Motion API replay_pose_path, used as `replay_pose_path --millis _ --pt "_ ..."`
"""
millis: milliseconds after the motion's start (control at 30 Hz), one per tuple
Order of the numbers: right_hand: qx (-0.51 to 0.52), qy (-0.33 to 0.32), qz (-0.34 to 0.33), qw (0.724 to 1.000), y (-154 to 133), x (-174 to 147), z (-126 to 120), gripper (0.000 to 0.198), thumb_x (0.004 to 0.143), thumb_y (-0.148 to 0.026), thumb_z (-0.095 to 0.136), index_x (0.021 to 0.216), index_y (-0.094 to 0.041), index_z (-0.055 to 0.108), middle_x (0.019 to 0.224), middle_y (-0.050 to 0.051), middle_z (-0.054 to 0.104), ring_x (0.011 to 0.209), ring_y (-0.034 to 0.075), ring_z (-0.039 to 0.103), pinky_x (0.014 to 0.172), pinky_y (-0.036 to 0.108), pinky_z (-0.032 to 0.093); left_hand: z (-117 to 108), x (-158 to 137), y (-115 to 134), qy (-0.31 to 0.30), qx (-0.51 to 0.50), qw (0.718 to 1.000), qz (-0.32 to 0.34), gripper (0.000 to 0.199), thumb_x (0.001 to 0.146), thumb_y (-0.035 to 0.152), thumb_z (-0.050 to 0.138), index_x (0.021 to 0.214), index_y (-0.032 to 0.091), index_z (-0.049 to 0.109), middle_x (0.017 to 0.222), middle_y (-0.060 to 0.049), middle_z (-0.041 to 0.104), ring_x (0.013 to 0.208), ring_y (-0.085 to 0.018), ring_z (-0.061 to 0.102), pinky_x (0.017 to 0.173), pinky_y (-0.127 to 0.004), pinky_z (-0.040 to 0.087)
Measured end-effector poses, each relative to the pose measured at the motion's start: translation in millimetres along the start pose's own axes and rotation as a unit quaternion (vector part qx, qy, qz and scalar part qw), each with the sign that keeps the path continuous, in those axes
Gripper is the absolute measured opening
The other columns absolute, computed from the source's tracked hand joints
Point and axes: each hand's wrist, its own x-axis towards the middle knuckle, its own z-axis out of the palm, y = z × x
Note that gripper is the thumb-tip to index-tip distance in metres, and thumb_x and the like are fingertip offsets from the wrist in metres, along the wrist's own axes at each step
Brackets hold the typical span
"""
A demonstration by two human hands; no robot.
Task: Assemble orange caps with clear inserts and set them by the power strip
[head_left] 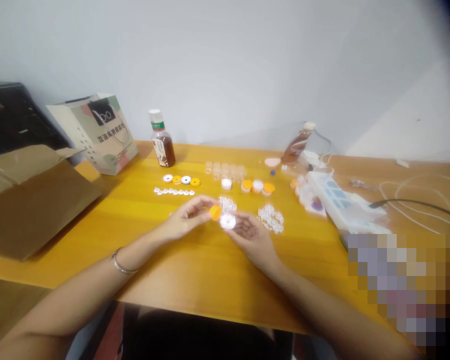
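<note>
Between the fingertips of my left hand [190, 219] is an orange round disc [215, 213], tilted toward the right. My right hand [255, 239] pinches a white round disc [228, 221] with a small hole at its centre. The two discs are side by side, close together above the table; whether they touch I cannot tell. Just behind them lies a pile of small white pieces [228, 203]. Right of my right hand is a second spread of small white pieces [271, 219]. A white round disc-like piece [226, 184] stands farther back.
White and orange discs [176, 180] form a row at back left, above small white pieces [174, 192]. Clear cups [225, 170] stand behind. Other discs [258, 186] lie right. Two bottles, an upright one [165, 145] and a tilted one [297, 145], a cardboard box [41, 205] and cables surround these.
</note>
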Motion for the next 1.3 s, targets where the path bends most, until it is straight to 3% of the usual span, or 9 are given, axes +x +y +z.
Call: replay_pose_path --millis 300,500,667,867,1300 --pt "-0.029 -0.016 -0.028 0.999 2.8 -1.6 0.4 0.032 0.07 -0.026 0.067 0.1 -0.023 0.057 0.086 0.003 0.064 0.078 0.015 0.061 0.079 0.034 0.052 14.7 -5.3 2.6 0.061 0.158 0.985 0.035 0.035 0.079 0.028 0.058 0.112 0.02 0.051 0.105 -0.008 0.06 0.089 -0.017 0.058 0.081 -0.034 0.046" --pt "-0.045 -0.032 -0.03 0.998 6.6 -1.4 -1.0 0.031 0.07 -0.025 0.067 0.1 -0.023 0.058 0.086 0.003 0.064 0.077 0.015 0.061 0.079 0.034 0.052 18.2 -6.8 7.0 0.05 0.271 0.955 0.109 0.031 0.081 0.03 0.057 0.11 0.021 0.054 0.1 -0.006 0.062 0.091 -0.016 0.056 0.083 -0.033 0.043" --pt "-0.045 -0.039 -0.03 0.998 11.3 -0.3 -2.2 0.029 0.071 -0.025 0.065 0.099 -0.023 0.057 0.086 0.003 0.064 0.077 0.015 0.061 0.08 0.035 0.052 21.5 -9.0 5.2 0.055 0.36 0.924 0.116 0.031 0.082 0.035 0.054 0.111 0.022 0.054 0.095 -0.005 0.062 0.086 -0.017 0.056 0.08 -0.035 0.041" --pt "-0.013 -0.042 -0.003 0.999 9.8 -1.4 -0.2 0.032 0.07 -0.024 0.066 0.101 -0.024 0.058 0.088 0.002 0.066 0.081 0.015 0.063 0.084 0.036 0.05 24.6 -9.8 3.3 0.064 0.366 0.922 0.112 0.032 0.083 0.037 0.052 0.111 0.021 0.054 0.089 -0.005 0.061 0.081 -0.016 0.055 0.074 -0.032 0.043" --pt "0.054 -0.038 0.046 0.997 7.5 -1.6 1.5 0.022 0.067 -0.024 0.069 0.088 -0.022 0.061 0.079 0.0 0.068 0.075 0.015 0.063 0.08 0.034 0.05 24.4 -10.0 -3.7 0.057 0.338 0.931 0.126 0.032 0.081 0.036 0.056 0.109 0.021 0.056 0.093 -0.005 0.062 0.083 -0.015 0.056 0.076 -0.03 0.043"
